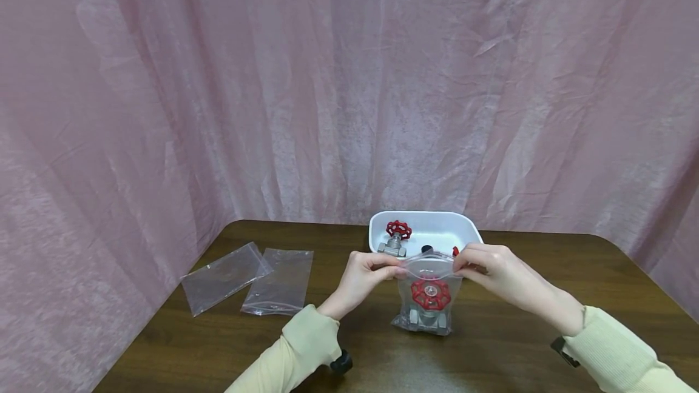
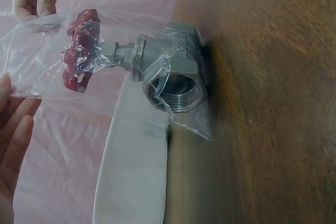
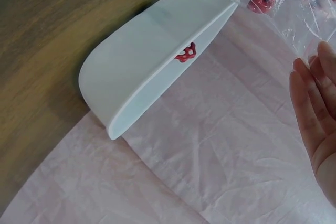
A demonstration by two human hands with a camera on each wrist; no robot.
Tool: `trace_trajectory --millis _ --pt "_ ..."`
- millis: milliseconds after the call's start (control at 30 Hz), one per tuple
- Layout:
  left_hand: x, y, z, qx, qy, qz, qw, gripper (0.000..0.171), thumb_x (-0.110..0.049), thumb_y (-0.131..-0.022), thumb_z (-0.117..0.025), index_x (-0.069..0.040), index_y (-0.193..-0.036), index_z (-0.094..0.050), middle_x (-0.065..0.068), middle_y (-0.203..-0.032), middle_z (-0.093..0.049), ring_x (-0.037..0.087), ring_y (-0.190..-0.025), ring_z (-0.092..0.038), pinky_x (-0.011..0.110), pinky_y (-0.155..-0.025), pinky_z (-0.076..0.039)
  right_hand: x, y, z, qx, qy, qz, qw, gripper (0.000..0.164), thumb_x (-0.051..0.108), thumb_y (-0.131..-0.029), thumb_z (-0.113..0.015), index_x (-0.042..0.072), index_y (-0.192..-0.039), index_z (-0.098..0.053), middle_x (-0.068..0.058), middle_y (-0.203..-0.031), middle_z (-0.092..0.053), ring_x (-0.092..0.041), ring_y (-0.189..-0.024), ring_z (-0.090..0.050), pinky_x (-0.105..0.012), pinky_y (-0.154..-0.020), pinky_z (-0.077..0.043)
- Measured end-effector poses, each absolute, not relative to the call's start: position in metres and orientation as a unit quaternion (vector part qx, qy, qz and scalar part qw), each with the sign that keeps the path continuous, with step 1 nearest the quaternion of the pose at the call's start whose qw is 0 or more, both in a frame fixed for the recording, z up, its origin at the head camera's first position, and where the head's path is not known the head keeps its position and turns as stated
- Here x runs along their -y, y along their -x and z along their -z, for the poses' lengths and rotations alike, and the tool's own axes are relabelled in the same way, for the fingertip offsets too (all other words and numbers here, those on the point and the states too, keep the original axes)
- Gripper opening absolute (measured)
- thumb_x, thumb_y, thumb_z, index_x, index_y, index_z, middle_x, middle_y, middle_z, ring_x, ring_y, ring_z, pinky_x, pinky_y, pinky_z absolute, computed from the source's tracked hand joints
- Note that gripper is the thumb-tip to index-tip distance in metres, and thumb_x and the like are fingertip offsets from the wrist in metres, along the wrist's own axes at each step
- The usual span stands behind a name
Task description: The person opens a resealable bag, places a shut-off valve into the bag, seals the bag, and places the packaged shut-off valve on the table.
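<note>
A clear zip bag (image 1: 404,296) stands upright on the table with a gate valve (image 2: 173,59) inside it. The valve has a red handwheel (image 1: 431,294) at the top and a grey metal body with a threaded opening below. My left hand (image 1: 363,275) pinches the left corner of the bag's mouth between thumb and fingers. At the opposite corner, my right hand (image 1: 491,268) pinches the bag's top edge. The mouth is spread into a narrow oval between the two hands. In the right wrist view, only part of the red wheel shows through the plastic.
Behind the bag is a white tray (image 1: 437,218) holding another red-wheeled valve (image 1: 397,236); my right hand and the bag hide part of it. Two clear bags (image 1: 224,278) lie overlapping on the wooden table (image 1: 191,344) at the left. A pink curtain (image 1: 327,90) hangs behind.
</note>
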State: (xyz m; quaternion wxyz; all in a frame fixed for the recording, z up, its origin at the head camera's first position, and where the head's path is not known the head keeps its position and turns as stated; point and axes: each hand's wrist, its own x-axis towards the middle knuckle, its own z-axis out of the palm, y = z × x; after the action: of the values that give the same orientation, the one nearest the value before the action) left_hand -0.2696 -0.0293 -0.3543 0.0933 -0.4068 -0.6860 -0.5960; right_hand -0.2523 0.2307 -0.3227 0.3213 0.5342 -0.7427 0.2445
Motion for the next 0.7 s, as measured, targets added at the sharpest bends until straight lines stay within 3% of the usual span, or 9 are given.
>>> trace_trajectory --millis 133,200,400,533,700 --pt "0.03 0.27 0.353 0.685 0.391 0.611 0.069 0.01 0.004 -0.08 -0.065 0.01 -0.088 -0.068 0.015 -0.082 -0.066 0.018 -0.074 -0.063 0.032 -0.065 -0.051 -0.231 0.251 0.322 0.745 -0.53 -0.244 0.322 0.019 0.027 -0.089 -0.055 0.011 -0.081 -0.061 0.006 -0.078 -0.057 -0.007 -0.066 -0.054 -0.016 -0.057 -0.042" --pt "0.03 0.27 0.353 0.685 0.389 0.613 0.065 0.01 0.004 -0.08 -0.065 0.01 -0.088 -0.068 0.015 -0.082 -0.066 0.019 -0.074 -0.063 0.032 -0.065 -0.051 -0.232 0.249 0.321 0.757 -0.519 -0.246 0.31 0.01 0.021 -0.086 -0.062 0.012 -0.081 -0.061 0.006 -0.08 -0.057 -0.007 -0.069 -0.054 -0.016 -0.059 -0.042" --pt "0.028 0.283 0.365 0.679 0.413 0.6 0.089 0.01 -0.001 -0.08 -0.067 0.005 -0.087 -0.07 0.009 -0.079 -0.067 0.016 -0.072 -0.063 0.03 -0.062 -0.05 -0.234 0.246 0.319 0.777 -0.498 -0.25 0.293 0.009 0.01 -0.081 -0.069 0.013 -0.086 -0.061 0.001 -0.093 -0.055 -0.01 -0.076 -0.054 -0.017 -0.062 -0.043" --pt "0.028 0.277 0.358 0.675 0.445 0.576 0.118 0.007 0.004 -0.078 -0.067 0.006 -0.084 -0.069 0.012 -0.078 -0.067 0.015 -0.072 -0.063 0.028 -0.06 -0.049 -0.233 0.244 0.32 0.82 -0.443 -0.223 0.286 0.031 0.023 -0.075 -0.075 0.013 -0.1 -0.06 0.006 -0.096 -0.052 -0.005 -0.071 -0.053 -0.016 -0.057 -0.042" --pt "0.028 0.268 0.346 0.678 0.485 0.528 0.165 0.006 0.007 -0.076 -0.067 0.006 -0.082 -0.069 0.012 -0.078 -0.067 0.015 -0.071 -0.063 0.024 -0.059 -0.048 -0.225 0.241 0.32 0.88 -0.356 -0.177 0.26 0.063 0.043 -0.064 -0.078 0.016 -0.116 -0.053 0.011 -0.101 -0.049 -0.006 -0.081 -0.051 -0.028 -0.063 -0.045"
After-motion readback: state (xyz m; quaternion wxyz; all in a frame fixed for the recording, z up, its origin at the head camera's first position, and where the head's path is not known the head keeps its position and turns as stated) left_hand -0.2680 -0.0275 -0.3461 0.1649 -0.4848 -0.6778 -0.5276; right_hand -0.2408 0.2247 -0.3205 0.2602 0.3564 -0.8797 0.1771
